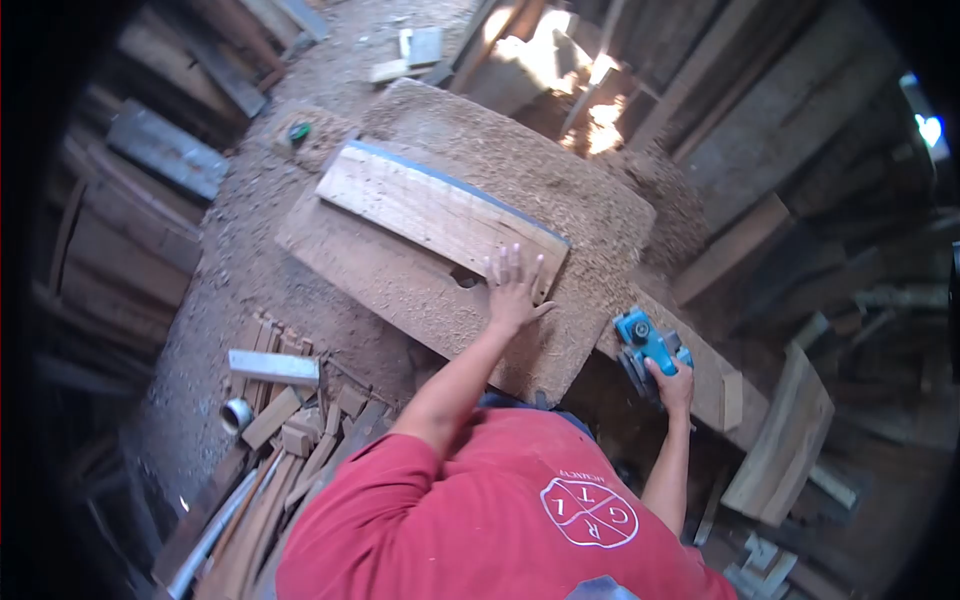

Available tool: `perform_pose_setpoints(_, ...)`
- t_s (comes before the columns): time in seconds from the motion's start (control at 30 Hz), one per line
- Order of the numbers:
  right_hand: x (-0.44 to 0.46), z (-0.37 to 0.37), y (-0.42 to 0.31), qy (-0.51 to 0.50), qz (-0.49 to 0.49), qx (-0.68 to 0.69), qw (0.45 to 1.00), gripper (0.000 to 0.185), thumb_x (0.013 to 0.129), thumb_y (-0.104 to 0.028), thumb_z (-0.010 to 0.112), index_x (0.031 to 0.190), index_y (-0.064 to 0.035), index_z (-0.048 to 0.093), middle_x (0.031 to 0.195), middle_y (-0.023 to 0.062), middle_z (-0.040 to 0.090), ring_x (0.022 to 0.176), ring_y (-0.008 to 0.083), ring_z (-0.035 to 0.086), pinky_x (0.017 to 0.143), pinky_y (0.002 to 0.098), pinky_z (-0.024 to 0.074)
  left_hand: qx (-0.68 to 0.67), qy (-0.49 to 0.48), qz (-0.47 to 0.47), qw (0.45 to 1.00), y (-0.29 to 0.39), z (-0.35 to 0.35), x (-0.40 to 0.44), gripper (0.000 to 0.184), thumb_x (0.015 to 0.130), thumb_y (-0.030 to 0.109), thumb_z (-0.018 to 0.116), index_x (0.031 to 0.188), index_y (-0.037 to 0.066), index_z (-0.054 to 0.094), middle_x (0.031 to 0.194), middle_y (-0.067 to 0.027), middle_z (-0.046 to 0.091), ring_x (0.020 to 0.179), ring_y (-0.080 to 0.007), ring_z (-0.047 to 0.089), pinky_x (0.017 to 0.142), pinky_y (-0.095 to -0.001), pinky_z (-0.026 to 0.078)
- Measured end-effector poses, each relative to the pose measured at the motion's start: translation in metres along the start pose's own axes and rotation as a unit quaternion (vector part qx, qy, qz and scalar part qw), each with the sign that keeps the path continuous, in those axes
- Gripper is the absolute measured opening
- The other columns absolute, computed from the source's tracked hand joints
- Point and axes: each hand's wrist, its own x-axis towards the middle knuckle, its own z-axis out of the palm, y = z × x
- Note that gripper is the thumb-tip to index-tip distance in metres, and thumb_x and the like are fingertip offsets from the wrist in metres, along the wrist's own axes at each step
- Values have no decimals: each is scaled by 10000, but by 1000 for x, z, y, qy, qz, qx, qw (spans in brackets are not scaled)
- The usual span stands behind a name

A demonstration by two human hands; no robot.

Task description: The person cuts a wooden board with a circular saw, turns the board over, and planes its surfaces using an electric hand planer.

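Observation:
A long pale wooden board [430, 205] with a blue far edge lies slantwise on a workbench [390, 295] strewn with shavings. My left hand [515, 290] rests on the board's right end, fingers spread, holding nothing. To the right, beyond the bench's edge, my right hand [672, 380] is wrapped round the handle of a teal power planer [645, 338]. The planer is apart from the board, beside a narrow plank. A dark notch shows by the board's near edge, close to my left hand.
Scrap wood [285, 430] is piled below left. A loose wooden slab [785, 440] leans at the right. Planks stand along both sides. A green round object [299, 131] sits beyond the bench's left corner. Wood blocks [410, 55] lie on the ground beyond.

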Motion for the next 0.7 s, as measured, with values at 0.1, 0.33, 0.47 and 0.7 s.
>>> perform_pose_setpoints(0.1, 11, 4, 16, -29, -53, -13, 998, 528, 837, -570, 852, 898, -52, 773, 821, 214, 746, 782, 420, 725, 724, 512, 530, 67, -95, -122, 986, 3, -1, 5, 1235, 768, 880, 677, 1738, 285, 198, 1792, -255, 34, 1654, -462, -76, 1232, -781, -83)
perform_pose_setpoints(0.33, 25, 13, 44, -11, -85, 40, 996, 486, 877, -501, 843, 897, -21, 771, 827, 249, 735, 806, 445, 728, 729, 526, 537, 113, -72, -228, 964, -21, -64, -124, 1315, 677, 807, 791, 1729, 287, 197, 1767, -290, 65, 1643, -490, -10, 1244, -777, -44)
perform_pose_setpoints(0.47, 29, 14, 47, 6, -127, 28, 992, 479, 908, -486, 819, 938, -9, 793, 819, 231, 741, 779, 408, 734, 739, 508, 531, -9, -10, -460, 888, -2, -89, -195, 1286, 707, 650, 892, 1714, 221, 217, 1711, -306, 241, 1544, -489, 339, 1213, -670, 352)
perform_pose_setpoints(0.7, 36, 18, 52, -10, -130, 30, 991, 509, 896, -520, 815, 893, -12, 785, 828, 252, 738, 795, 447, 729, 732, 538, 537, -456, 57, -609, 647, -22, -32, -184, 838, 918, 500, 832, 1473, -50, 528, 1252, -206, 702, 1047, -325, 727, 866, -452, 623)
